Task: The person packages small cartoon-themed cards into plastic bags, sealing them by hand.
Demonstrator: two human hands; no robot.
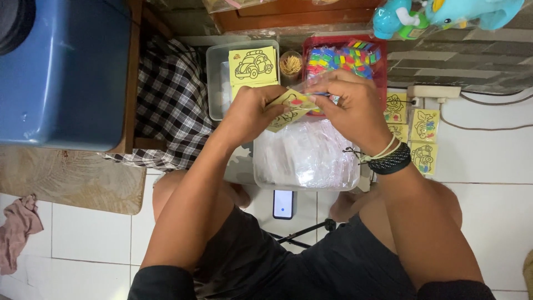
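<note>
Head view, the only one: person sits on a white tile floor (488, 166), looking down at both hands over a clear plastic tub (261, 180) of clear plastic sleeves (305, 153).

Left hand (250, 111) has its fingers pinched shut on the lower left edge of a small yellow card (288, 111). The card is tilted, held in the air just above the far rim of the tub, printed with a black line drawing, some red and colour on it. Right hand (352, 105) has its fingers closed on a clear sleeve (311, 86) at the card's upper right end, plus something thin and blue I can't make out. Black braided bracelet (391, 161) and pale cords on the right wrist.

Looks like the card is going into the sleeve. To do it well, I'd judge: keep the sleeve mouth spread, lead with one card corner, hold the card flat so the thin stock doesn't crease, and grip by the edges only.

Materials:
- Card: thin, stiff paper, matte, rectangular.
- Sleeves: glossy, crinkly, limp film, stacked loose.
- Second clear tub (216, 83) beyond the hands, with a stack of yellow cards (252, 65), car drawing on top.
- Round cup of wooden sticks (290, 64).
- Red tray (380, 72) of small bright packets (344, 60).
- More yellow cards (425, 139) flat on the tiles at right.
- Phone (283, 204) between the knees, blue plastic bin (61, 72) at left, plaid cloth (172, 94), pink rag (19, 228).
</note>
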